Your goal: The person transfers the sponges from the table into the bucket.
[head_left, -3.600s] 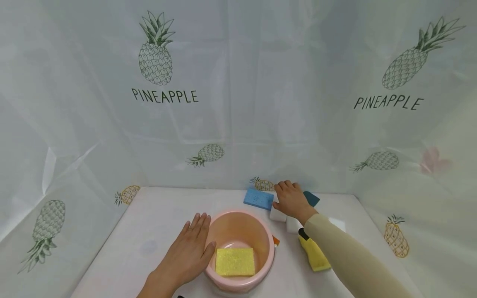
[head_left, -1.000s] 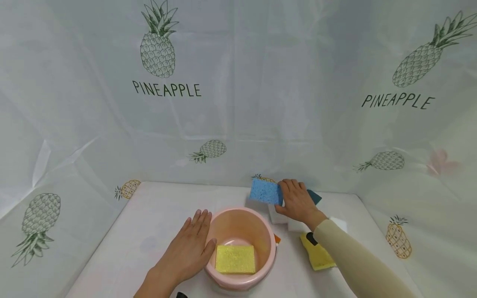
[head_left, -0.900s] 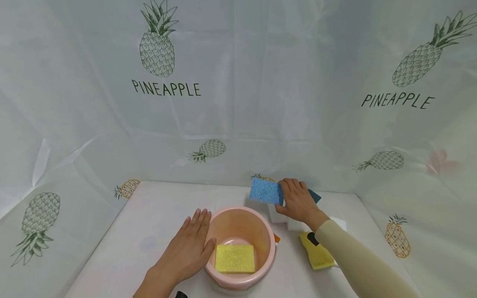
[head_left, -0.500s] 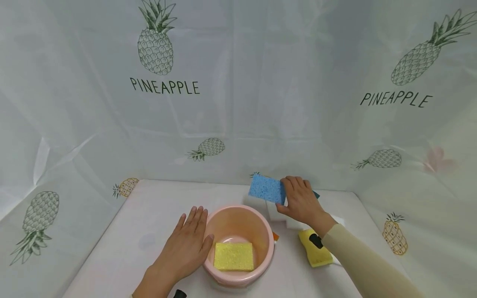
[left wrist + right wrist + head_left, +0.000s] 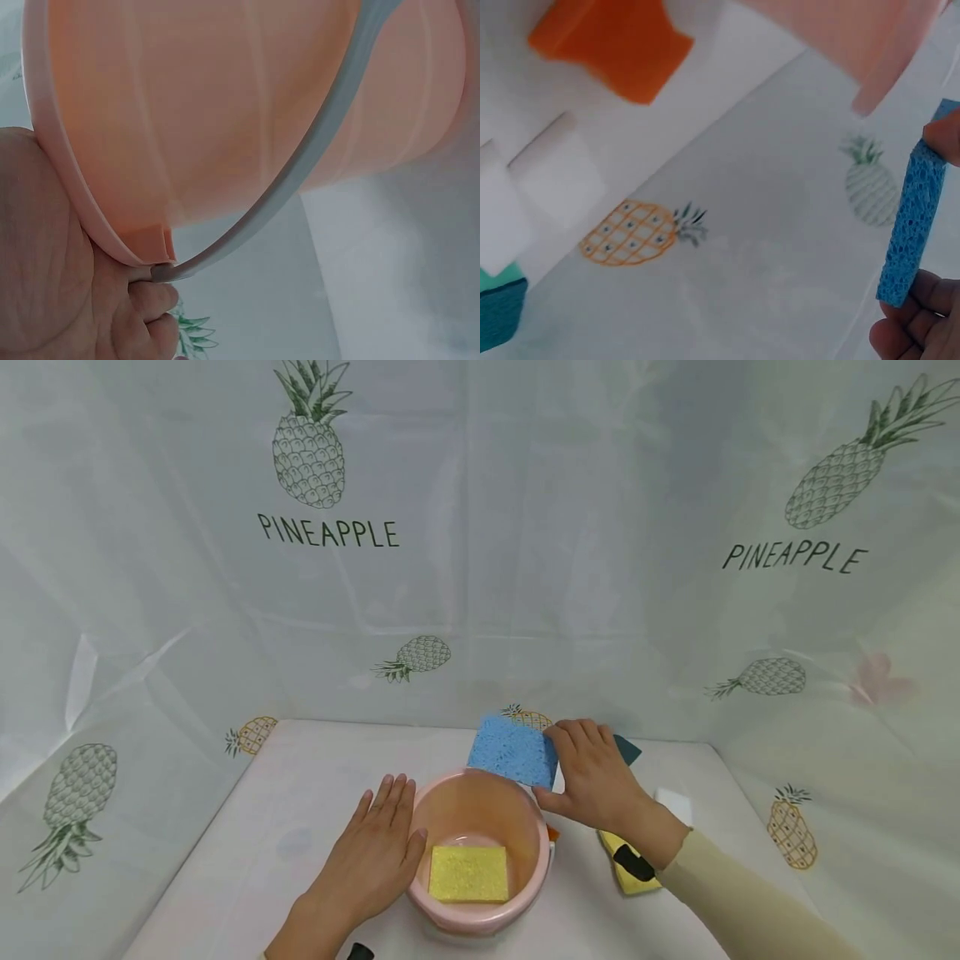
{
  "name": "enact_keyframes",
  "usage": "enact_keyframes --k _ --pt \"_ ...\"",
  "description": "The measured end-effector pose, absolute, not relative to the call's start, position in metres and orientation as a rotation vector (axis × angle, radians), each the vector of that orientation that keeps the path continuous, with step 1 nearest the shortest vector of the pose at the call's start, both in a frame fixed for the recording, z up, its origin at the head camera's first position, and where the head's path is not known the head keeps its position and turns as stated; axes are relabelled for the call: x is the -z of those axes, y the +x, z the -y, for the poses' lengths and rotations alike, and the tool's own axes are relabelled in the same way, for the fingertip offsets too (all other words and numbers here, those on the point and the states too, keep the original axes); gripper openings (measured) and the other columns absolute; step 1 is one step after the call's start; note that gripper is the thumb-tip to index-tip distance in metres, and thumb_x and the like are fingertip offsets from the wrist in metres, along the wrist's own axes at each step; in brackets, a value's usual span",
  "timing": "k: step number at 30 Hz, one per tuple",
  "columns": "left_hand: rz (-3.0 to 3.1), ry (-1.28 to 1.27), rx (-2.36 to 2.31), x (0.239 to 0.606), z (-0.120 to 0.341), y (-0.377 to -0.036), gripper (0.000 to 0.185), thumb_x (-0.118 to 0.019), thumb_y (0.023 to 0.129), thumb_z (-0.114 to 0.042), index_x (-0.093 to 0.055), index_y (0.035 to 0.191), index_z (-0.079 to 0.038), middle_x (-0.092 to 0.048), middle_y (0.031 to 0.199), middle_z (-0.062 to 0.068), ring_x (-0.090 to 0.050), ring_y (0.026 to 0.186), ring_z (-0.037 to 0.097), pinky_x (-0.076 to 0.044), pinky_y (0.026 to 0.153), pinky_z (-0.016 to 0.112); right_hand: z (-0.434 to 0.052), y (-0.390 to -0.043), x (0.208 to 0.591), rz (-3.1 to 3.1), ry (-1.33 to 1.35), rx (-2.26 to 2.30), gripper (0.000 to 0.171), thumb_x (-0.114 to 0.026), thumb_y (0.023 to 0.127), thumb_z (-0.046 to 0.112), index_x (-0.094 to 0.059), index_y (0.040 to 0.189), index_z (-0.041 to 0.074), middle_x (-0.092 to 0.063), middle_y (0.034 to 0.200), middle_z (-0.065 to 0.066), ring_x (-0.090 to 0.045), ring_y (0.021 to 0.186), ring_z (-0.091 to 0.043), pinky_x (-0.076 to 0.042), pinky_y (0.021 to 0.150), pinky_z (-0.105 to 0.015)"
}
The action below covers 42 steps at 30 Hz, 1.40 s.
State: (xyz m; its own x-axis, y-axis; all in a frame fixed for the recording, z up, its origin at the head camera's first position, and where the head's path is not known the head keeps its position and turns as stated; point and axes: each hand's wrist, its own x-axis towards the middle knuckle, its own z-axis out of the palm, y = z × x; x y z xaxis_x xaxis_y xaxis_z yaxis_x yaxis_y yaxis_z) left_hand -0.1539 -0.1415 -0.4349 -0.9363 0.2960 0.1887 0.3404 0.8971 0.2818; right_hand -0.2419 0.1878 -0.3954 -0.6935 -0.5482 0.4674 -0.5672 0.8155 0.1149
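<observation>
A blue sponge [image 5: 513,750] is held in the air by my right hand [image 5: 600,781], over the far right rim of a pink bucket [image 5: 480,923]. In the right wrist view, thumb and fingers pinch the blue sponge [image 5: 915,225] at its opposite edges. Inside the bucket, a yellow sponge [image 5: 468,874] lies at the bottom. My left hand [image 5: 371,852] rests along the left side of the bucket, fingers straight. The left wrist view shows its palm [image 5: 45,247] against the rim, near the end of a grey handle [image 5: 300,161].
Under my right wrist, another yellow sponge [image 5: 633,885] is partly hidden. White blocks [image 5: 559,169], an orange piece [image 5: 622,45] and a green-and-teal sponge [image 5: 499,315] lie right of the bucket. A pineapple-print sheet [image 5: 525,568] stands behind the table.
My right hand has picked the blue sponge up from the back of the table, then carried it left and toward the bucket. The left hand has stayed beside the bucket.
</observation>
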Motion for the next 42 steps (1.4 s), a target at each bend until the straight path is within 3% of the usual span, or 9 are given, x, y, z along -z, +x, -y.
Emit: enact_keyframes --k 5,13,17,31,42 --pt "2.918 -0.485 0.442 0.437 0.142 -0.156 0.065 -0.050 0.110 -0.034 -0.038 0.160 0.007 -0.035 0.168 0.024 -0.027 0.160 0.040 -0.024 0.129 0.059 -0.172 -0.226 0.393 2.543 0.894 -0.031 0.074 -0.075 0.082 0.059 -0.059 0.132 0.007 -0.059 0.132 -0.010 -0.053 0.122 -0.030 -0.047 0.102 -0.051" --pt "2.936 -0.478 0.416 0.436 0.142 -0.156 0.066 -0.046 0.111 -0.037 -0.036 0.160 0.006 -0.033 0.169 0.022 -0.026 0.160 0.039 -0.022 0.130 0.059 -0.157 -0.215 0.397 2.511 1.048 -0.009 0.067 -0.072 0.081 0.058 -0.062 0.126 0.010 -0.062 0.124 -0.004 -0.053 0.112 -0.022 -0.045 0.090 -0.039" --pt "2.927 -0.479 0.423 0.435 0.142 -0.155 0.067 -0.044 0.112 -0.040 -0.037 0.160 0.006 -0.034 0.168 0.023 -0.027 0.160 0.039 -0.023 0.130 0.059 -0.153 -0.212 0.401 2.554 1.085 0.007 0.066 -0.073 0.082 0.059 -0.062 0.127 0.011 -0.062 0.123 -0.001 -0.052 0.111 -0.020 -0.043 0.090 -0.037" --pt "2.972 -0.481 0.443 0.435 0.142 -0.156 0.069 -0.043 0.113 -0.042 -0.034 0.162 0.005 -0.032 0.170 0.022 -0.024 0.161 0.038 -0.021 0.130 0.059 -0.135 -0.205 0.408 2.725 1.182 0.085 0.062 -0.065 0.086 0.061 -0.061 0.130 0.019 -0.062 0.121 0.004 -0.048 0.109 -0.015 -0.042 0.093 -0.034" --pt "2.992 -0.486 0.478 0.435 0.142 -0.156 0.070 -0.043 0.113 -0.042 -0.032 0.163 0.005 -0.029 0.171 0.022 -0.022 0.161 0.038 -0.020 0.130 0.059 -0.128 -0.206 0.410 2.704 1.238 0.161 0.065 -0.065 0.086 0.065 -0.064 0.129 0.016 -0.065 0.124 0.000 -0.052 0.110 -0.018 -0.044 0.094 -0.037"
